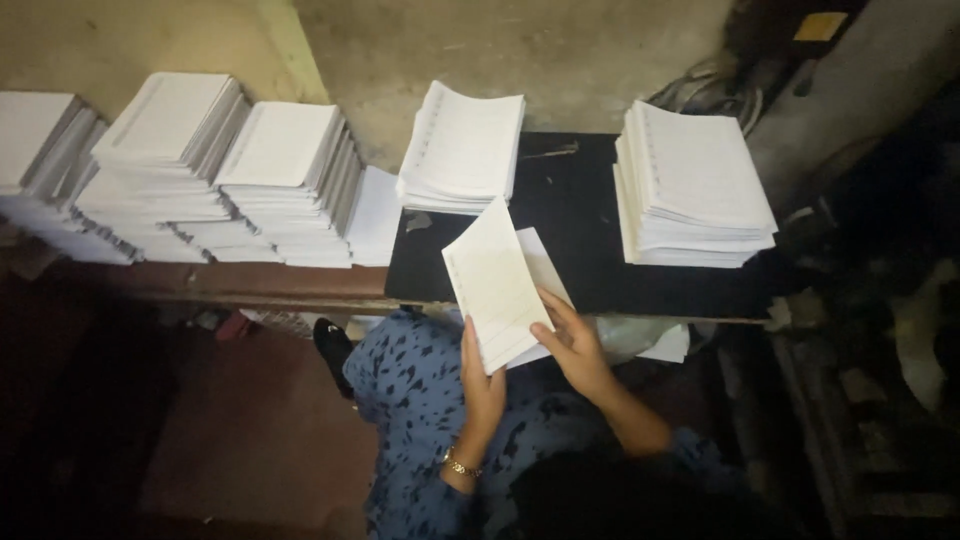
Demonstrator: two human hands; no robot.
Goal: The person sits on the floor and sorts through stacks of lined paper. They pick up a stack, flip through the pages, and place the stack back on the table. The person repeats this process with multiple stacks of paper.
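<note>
Both hands (482, 385) (578, 350) gripping a thin sheaf (497, 285) over the counter (580, 250).
Risk: loose hold; sheets may fan, slide off, or knock the near stack (462, 150).

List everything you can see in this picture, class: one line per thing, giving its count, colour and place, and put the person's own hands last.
Sheaf of sheets: one, white, held over the near edge of the black surface.
Black surface: one, at centre.
Stacks on the black surface: two, white, one at its back left, one at its right.
Stacks on the left ledge: several, white, leaning in a row along the wall.
Garment: blue with dark spots, below the sheets.
Bracelet: one, gold, on the left wrist.
Left hand: holds the sheaf from below.
Right hand: grips its right edge.
</note>
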